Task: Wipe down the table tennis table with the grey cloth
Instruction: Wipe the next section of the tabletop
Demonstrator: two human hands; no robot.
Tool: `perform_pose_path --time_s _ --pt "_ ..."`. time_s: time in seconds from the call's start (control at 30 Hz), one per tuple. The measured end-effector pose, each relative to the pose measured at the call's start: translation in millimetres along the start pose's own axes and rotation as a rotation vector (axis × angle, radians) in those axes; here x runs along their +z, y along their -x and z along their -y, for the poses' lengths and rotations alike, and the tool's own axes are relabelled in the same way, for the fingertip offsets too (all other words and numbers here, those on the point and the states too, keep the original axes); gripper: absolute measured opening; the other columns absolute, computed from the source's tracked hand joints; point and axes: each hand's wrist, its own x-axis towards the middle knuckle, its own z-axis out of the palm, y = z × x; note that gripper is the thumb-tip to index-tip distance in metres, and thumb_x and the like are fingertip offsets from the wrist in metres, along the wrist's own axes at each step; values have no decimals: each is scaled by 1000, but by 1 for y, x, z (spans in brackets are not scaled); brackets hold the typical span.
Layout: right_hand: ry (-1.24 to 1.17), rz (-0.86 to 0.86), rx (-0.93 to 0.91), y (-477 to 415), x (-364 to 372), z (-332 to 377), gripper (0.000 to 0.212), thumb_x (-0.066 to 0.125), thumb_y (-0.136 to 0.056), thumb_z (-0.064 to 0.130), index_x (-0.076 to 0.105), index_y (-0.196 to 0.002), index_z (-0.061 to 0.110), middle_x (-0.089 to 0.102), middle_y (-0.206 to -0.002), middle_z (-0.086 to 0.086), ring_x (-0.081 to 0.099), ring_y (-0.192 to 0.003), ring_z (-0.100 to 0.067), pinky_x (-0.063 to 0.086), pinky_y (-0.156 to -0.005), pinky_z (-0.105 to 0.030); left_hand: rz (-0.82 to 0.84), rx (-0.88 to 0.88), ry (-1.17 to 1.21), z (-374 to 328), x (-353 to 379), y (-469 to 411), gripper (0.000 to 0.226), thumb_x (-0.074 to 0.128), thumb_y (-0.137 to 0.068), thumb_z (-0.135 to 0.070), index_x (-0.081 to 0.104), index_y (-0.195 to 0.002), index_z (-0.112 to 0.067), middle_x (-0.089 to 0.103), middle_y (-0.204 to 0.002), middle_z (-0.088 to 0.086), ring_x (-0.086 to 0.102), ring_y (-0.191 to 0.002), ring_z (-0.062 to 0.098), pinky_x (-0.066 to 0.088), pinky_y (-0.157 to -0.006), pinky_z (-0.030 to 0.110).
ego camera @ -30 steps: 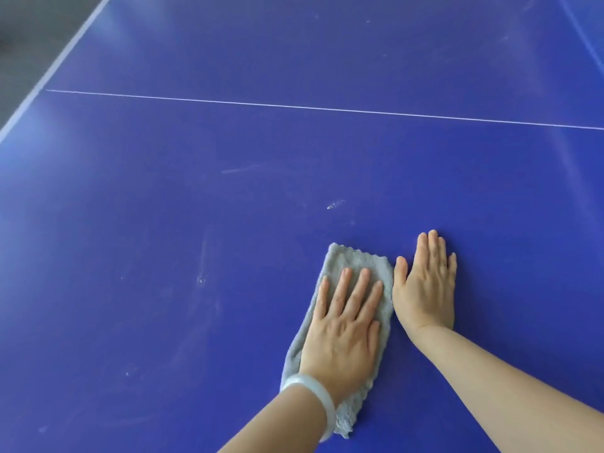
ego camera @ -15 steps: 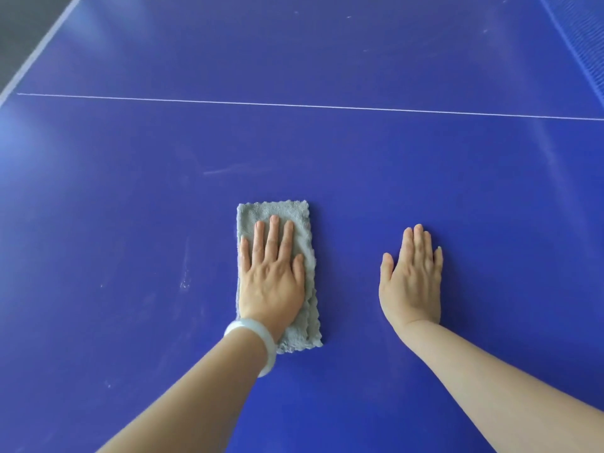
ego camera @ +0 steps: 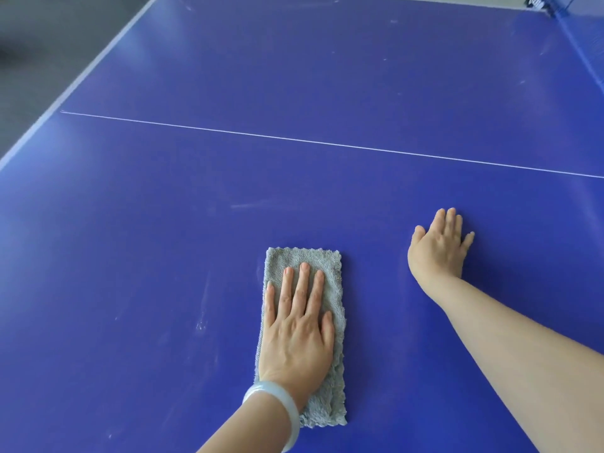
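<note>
- left grip (ego camera: 295,335): flat, palm down on the grey cloth (ego camera: 307,256), fingers straight and close together, pressing it onto the bench (ego camera: 147,256). nothing curled round it, no pinch.
- grey cloth: folded into a long rectangle, flat on the blue bench, bottom centre of view, long side pointing away from the person. far end and near right corner stick out from under the grip.
- right grip (ego camera: 438,250): flat on bare bench, fingers straight, holding nothing. well apart from the cloth, to its right and a bit farther out.
- pale bracelet (ego camera: 277,407) on the left wrist.
- thin white line (ego camera: 327,143) crosses the bench beyond both grips.
- faint pale smears (ego camera: 202,318) on the surface just left of the cloth.
- dark floor (ego camera: 49,44) past the bench's left edge.
</note>
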Motion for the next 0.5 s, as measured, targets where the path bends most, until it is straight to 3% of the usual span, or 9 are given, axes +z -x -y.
perform_pose_path --time_s 0.13,0.2,0.33,0.5 --pt "-59 -74 76 -14 12 14 60 24 -106 32 8 -158 6 3 -167 -8 0 -154 -21 -5 -123 -51 -8 5 3 -1 -1 -1 63 31 -97 -39 18 -158 -27 10 -166 -6 -2 -153 17 5 -121 46" --pt "-52 -88 74 -15 15 11 61 25 -105 34 10 -158 6 4 -167 -8 1 -154 -21 -4 -123 -51 -2 102 -13 -1 0 -9 64 35 -96 -38 23 -157 -25 15 -165 -3 4 -154 21 10 -119 48" --pt "-66 -101 79 -18 17 9 64 29 -104 37 12 -158 7 7 -167 -8 3 -154 -20 -4 -123 -50 59 412 -44 -21 3 -70 60 24 -101 -43 13 -159 -29 3 -166 -7 -10 -153 17 -2 -122 48" --pt "-35 -111 82 -18 18 9 64 28 -104 38 11 -158 9 6 -167 -7 2 -154 -19 -5 -123 -49 73 529 -118 -29 2 -151 60 18 -101 -47 6 -158 -34 -1 -166 -10 -11 -152 13 -8 -123 44"
